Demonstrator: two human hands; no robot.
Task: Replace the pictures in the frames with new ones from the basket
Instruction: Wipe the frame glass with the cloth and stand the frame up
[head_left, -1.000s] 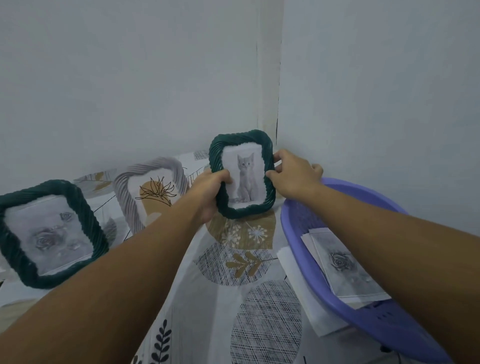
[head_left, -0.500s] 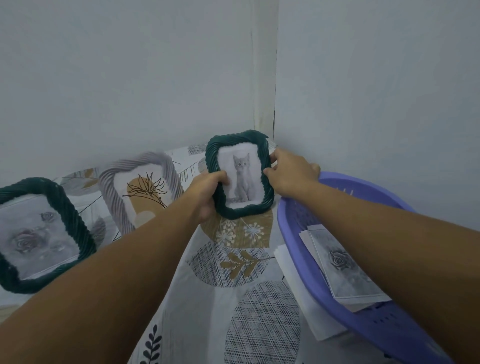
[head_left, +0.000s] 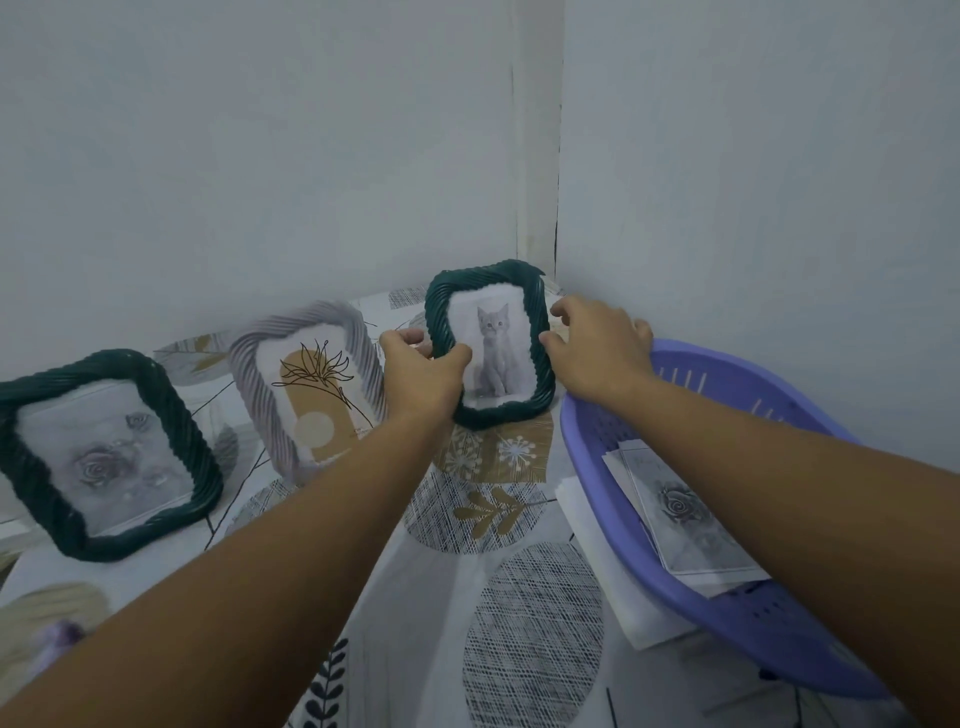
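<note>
The cat frame (head_left: 491, 345) stands deep in the wall corner at 12 o'clock, walls close behind and to its right, so the only way in is from the near side. At 3 o'clock the purple basket (head_left: 691, 587) blocks the counter (head_left: 467, 613) edge, its rim just beside the frame, while at 10 o'clock the grey frame (head_left: 311, 384) and the green rose frame (head_left: 104, 457) line the back wall. The patterned middle strip from 6 o'clock up to the cat frame lies open, taken up only by the two forearms.
</note>
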